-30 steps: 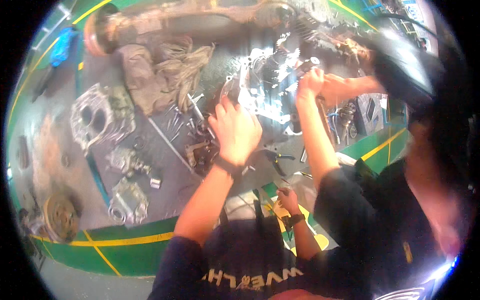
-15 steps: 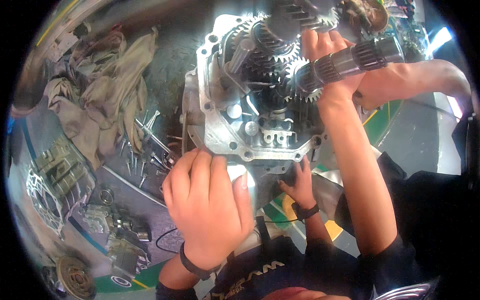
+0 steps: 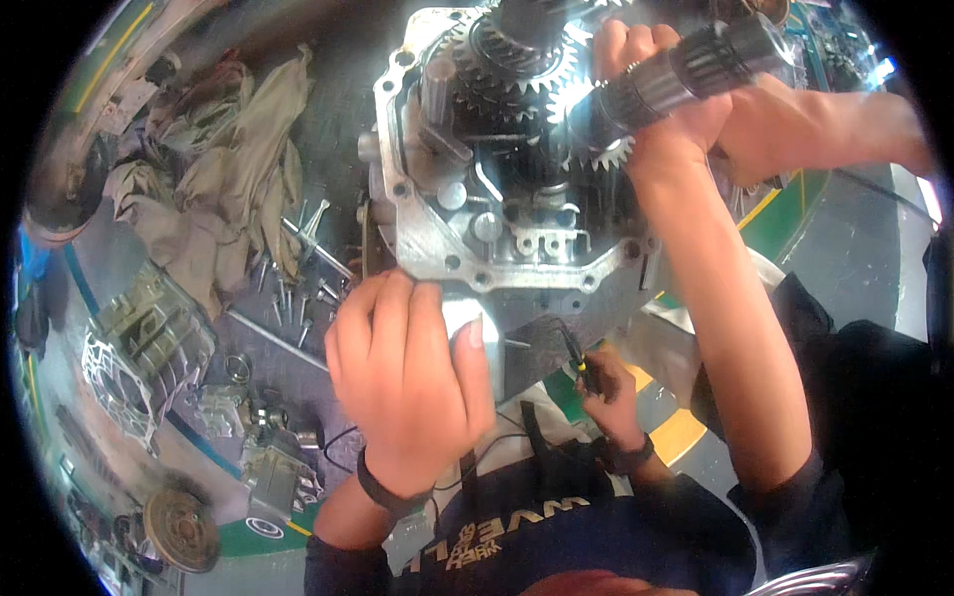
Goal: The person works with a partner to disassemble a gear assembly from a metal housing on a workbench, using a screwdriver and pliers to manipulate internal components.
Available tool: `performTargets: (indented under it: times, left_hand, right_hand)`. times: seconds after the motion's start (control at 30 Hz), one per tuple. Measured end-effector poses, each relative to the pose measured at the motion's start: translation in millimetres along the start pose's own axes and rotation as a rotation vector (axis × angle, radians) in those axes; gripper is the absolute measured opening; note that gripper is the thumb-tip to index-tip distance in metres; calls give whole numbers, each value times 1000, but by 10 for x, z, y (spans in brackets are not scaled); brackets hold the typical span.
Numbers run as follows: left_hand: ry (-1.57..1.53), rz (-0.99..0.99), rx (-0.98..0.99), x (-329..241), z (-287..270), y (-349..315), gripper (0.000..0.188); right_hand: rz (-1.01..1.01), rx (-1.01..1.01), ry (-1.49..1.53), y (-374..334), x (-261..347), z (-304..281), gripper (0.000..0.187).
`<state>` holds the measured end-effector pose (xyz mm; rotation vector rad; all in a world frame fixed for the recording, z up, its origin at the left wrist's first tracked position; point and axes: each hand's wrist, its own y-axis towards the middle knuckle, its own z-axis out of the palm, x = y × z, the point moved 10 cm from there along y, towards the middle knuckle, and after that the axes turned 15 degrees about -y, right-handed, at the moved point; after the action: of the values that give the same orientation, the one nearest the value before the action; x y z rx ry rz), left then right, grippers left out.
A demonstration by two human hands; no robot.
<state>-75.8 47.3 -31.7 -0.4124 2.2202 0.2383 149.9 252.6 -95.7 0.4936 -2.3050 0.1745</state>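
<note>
An open gearbox housing (image 3: 427,240) with gears (image 3: 515,55) and a thick splined shaft (image 3: 686,84) fills the upper middle. My left hand (image 3: 407,372) is closed round its near edge, the thumb against a shiny rounded silver part (image 3: 485,348). Lower and farther right, my right hand (image 3: 611,397) holds black-and-yellow pliers (image 3: 576,356), their dark tips pointing toward the housing. A co-worker's two bare arms come in from the right; one hand (image 3: 636,45) is behind the splined shaft, its grip partly hidden, and the other (image 3: 745,139) is beside it.
On the dark bench lie crumpled grey-brown cloths (image 3: 214,189), several bolts (image 3: 288,303) and a long thin rod (image 3: 278,340). Farther left are a cast metal housing (image 3: 149,348), smaller metal parts (image 3: 268,447) and a rusty disc (image 3: 182,529). A black cable (image 3: 333,447) loops near my left wrist.
My right hand, empty with fingers spread near the housing before, now holds the pliers and sits a little lower. The housing appears higher in view. My left hand keeps its hold.
</note>
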Motion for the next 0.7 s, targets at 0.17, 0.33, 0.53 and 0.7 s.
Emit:
performTargets:
  times: [0.17,0.33,0.53,0.7]
  left_hand:
    - [16,102,-124,-154,-29,39,37]
    - [32,45,-120,-87,-18,28,36]
    - [12,72,-156,-96,-33,11,35]
    - [16,69,-152,-121,-71,9,35]
  right_hand:
    - [707,691,1007,-2028,953,322,89]
    - [736,687,1251,-1813,1391,420,88]
    - [921,616,1275,-1774,1547,325,70]
    - [645,499,857,-1563,1422,136,55]
